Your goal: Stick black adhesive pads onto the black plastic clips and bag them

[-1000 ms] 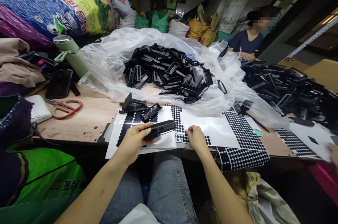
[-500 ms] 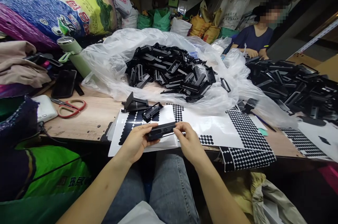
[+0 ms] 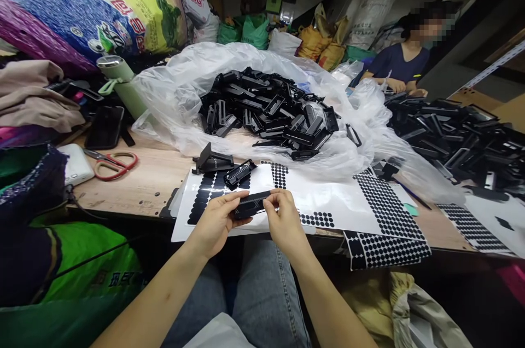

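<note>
While the left hand [image 3: 214, 223] grips the black part [image 3: 249, 206], the right hand [image 3: 284, 222] pinches its other end.
Dotted sheets [image 3: 385, 208] lie on the table [image 3: 151, 181].

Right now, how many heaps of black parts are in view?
2: the middle heap, ringed by clear plastic sheeting, and the right heap, beside the co-worker. More could be hidden behind the sheeting.

Near the left end of the wood-grain bench [image 3: 135, 189], a white box [image 3: 77, 164] sits toward the front edge, with scissors [image 3: 116, 164] just beside it and a phone [image 3: 105, 127] farther back. Clear plastic [image 3: 172, 112] spreads over the middle. Dotted sheets [image 3: 320, 189] line the front edge, some hanging over it.
</note>
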The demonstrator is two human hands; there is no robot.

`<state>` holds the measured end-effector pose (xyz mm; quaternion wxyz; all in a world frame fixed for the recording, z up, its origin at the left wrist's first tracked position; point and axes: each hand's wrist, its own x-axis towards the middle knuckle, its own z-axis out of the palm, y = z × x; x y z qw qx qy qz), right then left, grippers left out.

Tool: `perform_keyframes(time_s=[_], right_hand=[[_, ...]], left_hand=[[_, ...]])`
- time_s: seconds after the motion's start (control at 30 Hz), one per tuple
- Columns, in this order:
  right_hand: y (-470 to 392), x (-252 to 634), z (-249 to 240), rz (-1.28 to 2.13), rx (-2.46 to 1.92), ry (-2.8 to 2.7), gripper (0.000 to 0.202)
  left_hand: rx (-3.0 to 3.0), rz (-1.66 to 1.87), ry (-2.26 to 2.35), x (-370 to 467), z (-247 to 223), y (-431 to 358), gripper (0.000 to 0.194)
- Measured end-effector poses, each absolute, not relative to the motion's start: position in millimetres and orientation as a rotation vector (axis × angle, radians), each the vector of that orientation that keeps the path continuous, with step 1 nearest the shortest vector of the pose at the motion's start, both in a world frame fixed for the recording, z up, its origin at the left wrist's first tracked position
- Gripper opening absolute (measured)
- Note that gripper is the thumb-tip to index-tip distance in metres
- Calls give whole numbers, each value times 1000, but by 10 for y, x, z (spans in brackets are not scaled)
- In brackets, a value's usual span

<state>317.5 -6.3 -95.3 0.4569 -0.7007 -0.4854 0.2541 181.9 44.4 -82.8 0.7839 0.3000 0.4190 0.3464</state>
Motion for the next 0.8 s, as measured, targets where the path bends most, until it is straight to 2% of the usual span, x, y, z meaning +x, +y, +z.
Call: perform_keyframes(time_s=[0.23, 0.37, 0.57, 0.73, 0.8], right_hand=[[-62, 3108, -991, 394, -1780, -1166, 12], [-91, 2992, -988, 517, -1834, -1188, 19], [-96, 2868, -957, 458, -1666, -1278, 13], [15, 2875, -1002, 473, -1764, -1131, 16], [54, 2869, -1011, 478, -1738, -1146, 12]], left_hand=[[668, 801, 904, 1816, -882, 461, 21], [723, 871, 901, 1854, -887, 466, 24], [957, 956, 991, 1887, -941, 512, 34], [1065, 1024, 955, 1917, -977, 546, 31], [1114, 1015, 939, 1917, -971, 540, 28]])
